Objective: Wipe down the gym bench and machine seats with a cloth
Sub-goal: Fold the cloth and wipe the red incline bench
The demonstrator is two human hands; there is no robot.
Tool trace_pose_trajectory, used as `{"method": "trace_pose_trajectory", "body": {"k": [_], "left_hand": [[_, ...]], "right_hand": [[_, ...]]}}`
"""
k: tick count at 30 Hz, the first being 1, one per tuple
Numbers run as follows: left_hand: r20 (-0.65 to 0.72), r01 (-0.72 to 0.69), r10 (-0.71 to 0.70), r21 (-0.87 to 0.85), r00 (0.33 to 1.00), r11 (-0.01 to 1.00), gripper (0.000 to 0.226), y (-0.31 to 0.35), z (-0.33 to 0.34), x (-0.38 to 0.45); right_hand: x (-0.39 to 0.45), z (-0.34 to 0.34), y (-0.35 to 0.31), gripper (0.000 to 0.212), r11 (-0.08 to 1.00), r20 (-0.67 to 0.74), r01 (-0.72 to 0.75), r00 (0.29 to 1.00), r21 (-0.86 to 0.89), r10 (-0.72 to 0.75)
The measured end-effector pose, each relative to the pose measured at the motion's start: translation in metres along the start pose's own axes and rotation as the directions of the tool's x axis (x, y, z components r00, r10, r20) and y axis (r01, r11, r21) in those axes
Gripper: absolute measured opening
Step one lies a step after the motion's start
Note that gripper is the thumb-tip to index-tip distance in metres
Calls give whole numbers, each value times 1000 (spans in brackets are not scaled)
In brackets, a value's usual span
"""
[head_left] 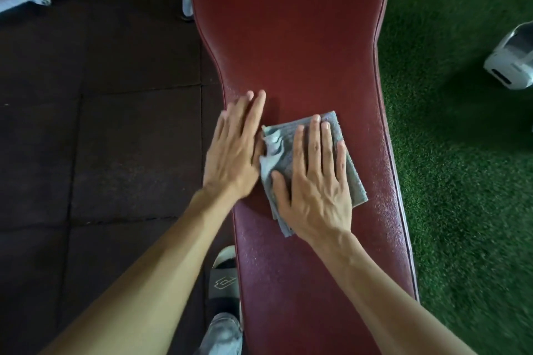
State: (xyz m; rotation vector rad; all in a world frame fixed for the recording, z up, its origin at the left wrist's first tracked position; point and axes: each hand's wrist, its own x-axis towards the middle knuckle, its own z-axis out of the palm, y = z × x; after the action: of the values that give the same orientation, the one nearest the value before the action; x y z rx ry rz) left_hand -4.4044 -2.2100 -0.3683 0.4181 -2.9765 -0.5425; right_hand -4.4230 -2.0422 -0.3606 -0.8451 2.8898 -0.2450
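Left hand (234, 150) is flat on the bench (294, 37), fingers straight, holding nothing — looks like it's just bracing at the pad's left edge. Right beside it the right hand (315, 179) is spread wide, palm pressing the grey cloth (277, 150) onto the middle of the bench, probably to keep it flat while wiping. Green turf (461, 210) is off the bench's right side.

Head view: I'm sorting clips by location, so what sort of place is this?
Most likely a gym: a long red padded bench, dark rubber floor tiles on one side and green artificial turf on the other.
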Motion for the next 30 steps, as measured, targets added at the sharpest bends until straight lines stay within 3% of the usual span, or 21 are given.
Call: {"method": "trace_pose_trajectory", "body": {"k": [2, 5, 7, 9, 11, 14, 16, 18, 20, 22, 24, 26, 30], "left_hand": [[-48, -48, 50, 35, 998, 998, 56, -6, -8, 26], [39, -152, 149, 99, 988, 983, 56, 0, -9, 57], [71, -187, 177, 161, 982, 969, 58, 5, -4, 61], [58, -179, 171, 190, 984, 965, 59, 6, -1, 58], [46, -171, 165, 189, 985, 967, 59, 6, 0, 57], [44, -176, 171, 183, 984, 967, 59, 6, -1, 59], [36, -182, 179, 186, 983, 965, 58, 5, -1, 59], [37, -200, 197, 171, 980, 965, 58, 3, -1, 58], [38, -200, 196, 168, 980, 965, 58, 4, -2, 58], [48, -172, 167, 172, 985, 970, 59, 7, -3, 56], [37, -86, 82, 155, 996, 984, 62, 16, 0, 43], [17, -3, 0, 153, 1000, 988, 65, 34, 8, 18], [-7, 53, -53, 178, 999, 983, 67, 55, 21, -16]], "right_hand": [[-11, 0, -5, 80, 991, 47, 136, 990, 21, -137], [-74, 11, -5, 78, 926, 131, 369, 917, 80, -377], [-127, 16, 22, 76, 909, 131, 416, 899, 39, -417], [-159, 11, 55, 76, 956, 127, 293, 949, -9, -290], [-153, 7, 65, 78, 998, 94, 41, 995, -39, -37], [-88, 3, 16, 81, 958, 11, -288, 958, -4, 288], [-47, 5, -23, 80, 968, -7, -246, 969, 43, 246], [-40, 11, -46, 80, 996, 10, -51, 999, 71, 51], [-74, 19, -46, 78, 984, 67, 141, 987, 107, -148], [-138, 27, -21, 76, 968, 122, 237, 962, 81, -245], [-200, 28, 22, 78, 980, 146, 196, 969, 27, -198], [-224, 20, 59, 79, 998, 123, 67, 990, 9, -67], [-150, 3, 66, 78, 989, 32, -149, 988, 21, 149]]}}
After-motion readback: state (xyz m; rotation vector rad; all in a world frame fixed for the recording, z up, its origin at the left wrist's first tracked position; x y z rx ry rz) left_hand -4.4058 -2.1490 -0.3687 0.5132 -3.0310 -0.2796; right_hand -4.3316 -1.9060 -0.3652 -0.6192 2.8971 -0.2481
